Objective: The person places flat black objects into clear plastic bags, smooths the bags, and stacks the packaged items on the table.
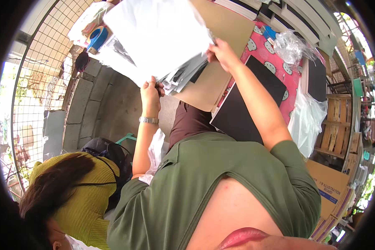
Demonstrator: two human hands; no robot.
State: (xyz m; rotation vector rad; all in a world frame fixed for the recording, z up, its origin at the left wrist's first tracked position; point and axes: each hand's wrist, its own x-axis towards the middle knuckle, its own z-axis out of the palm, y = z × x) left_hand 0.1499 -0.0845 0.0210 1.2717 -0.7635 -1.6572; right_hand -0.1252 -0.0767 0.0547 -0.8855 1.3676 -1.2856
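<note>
A loose stack of white paper sheets [158,35], glaringly bright on top, hangs between my two hands. Grey printed sheets [183,75] fan out from under its lower edge. My left hand [151,89], with a metal watch on the wrist, pinches the stack's near edge. At the right edge, my right hand [223,54] has its fingers closed on the sheets. Beneath and beside the stack lies a large tan board [235,31]. A black board or flat book [254,102] rests under my right forearm.
A pink cartoon-patterned cover [258,46] carries crumpled transparent plastic [289,48]. Thick black-and-white stacks [308,18] stand at the far right. A blue tape roll [97,38] sits far left near a wire grille. Another person in a yellow-green top [83,191] is close on my left.
</note>
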